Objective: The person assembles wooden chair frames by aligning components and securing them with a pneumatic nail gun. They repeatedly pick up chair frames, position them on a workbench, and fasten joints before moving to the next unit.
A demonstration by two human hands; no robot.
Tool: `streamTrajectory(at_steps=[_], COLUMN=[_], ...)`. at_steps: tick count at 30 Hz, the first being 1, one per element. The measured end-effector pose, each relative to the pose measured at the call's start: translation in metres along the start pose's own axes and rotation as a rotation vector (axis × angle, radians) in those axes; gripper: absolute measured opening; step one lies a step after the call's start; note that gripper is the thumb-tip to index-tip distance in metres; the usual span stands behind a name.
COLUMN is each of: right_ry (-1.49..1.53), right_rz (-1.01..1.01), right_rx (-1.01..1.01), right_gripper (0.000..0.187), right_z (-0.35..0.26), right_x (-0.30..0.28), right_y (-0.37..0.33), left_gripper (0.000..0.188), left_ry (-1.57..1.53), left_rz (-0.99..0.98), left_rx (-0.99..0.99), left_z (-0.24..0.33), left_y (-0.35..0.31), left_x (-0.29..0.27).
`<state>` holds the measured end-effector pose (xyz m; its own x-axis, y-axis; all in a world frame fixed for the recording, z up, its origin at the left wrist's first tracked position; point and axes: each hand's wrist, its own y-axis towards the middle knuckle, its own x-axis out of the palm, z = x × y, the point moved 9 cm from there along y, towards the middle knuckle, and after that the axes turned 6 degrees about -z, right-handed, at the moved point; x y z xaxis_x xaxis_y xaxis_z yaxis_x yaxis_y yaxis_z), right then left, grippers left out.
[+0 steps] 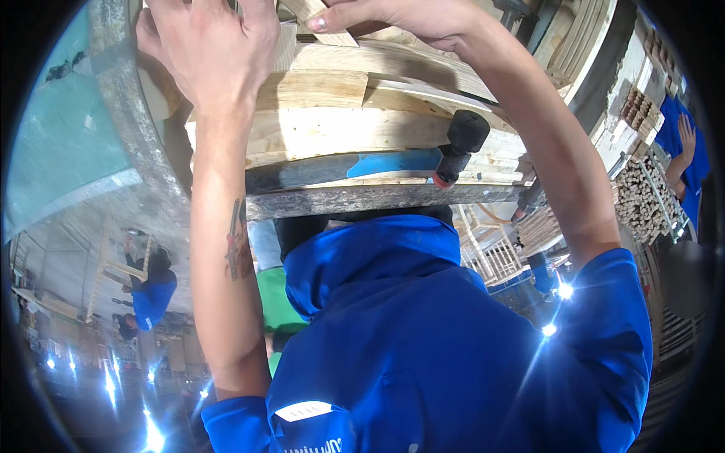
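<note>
At the top edge, my left hand [210, 53] reaches over light wooden pieces, its fingertips cut off by the frame. My right hand [400, 21] has its thumb pressed on a short wooden strip [326, 23]; its other fingers are mostly hidden. Below the hands lie several pale boards, including a wooden board [321, 89] with a squared end. Closer to my body rests a mallet [396, 162] with a blue and dark handle and a black head; neither hand touches it.
A worn metal rail [340, 200] runs along the near edge. Curved wooden pieces [578, 38] lie at the upper right. Beyond my right arm are stacked sticks [649, 192] and a person in blue [683, 151]. Another person in blue [153, 294] is at far left.
</note>
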<state>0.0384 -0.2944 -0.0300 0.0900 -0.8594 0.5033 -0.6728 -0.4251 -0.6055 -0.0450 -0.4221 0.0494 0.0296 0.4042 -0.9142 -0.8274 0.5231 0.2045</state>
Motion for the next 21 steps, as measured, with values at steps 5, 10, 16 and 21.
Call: streamTrajectory(at_steps=[5,10,16,21], right_ry=[0.314,-0.196,-0.213,-0.250], right_rz=[0.149,0.175,0.107,0.277], right_rx=[-0.108,-0.031,0.096,-0.041], right_gripper=[0.055,0.053,0.065,0.070], right_z=[0.001,0.003,-0.011,0.007], right_x=[0.002,0.001,-0.006,-0.009], right_y=[0.009,-0.006,0.000,-0.008], left_gripper=[0.039,0.039,0.043,0.046], left_ry=[0.002,-0.008,-0.014,0.007], left_rz=[0.001,-0.039,-0.079,-0.102], left_rx=[-0.005,-0.030,-0.082,-0.072], left_z=[-0.004,-0.008,-0.006,-0.008], left_y=[0.001,0.002,0.005,0.007], left_x=[-0.002,-0.004,-0.007,-0.001])
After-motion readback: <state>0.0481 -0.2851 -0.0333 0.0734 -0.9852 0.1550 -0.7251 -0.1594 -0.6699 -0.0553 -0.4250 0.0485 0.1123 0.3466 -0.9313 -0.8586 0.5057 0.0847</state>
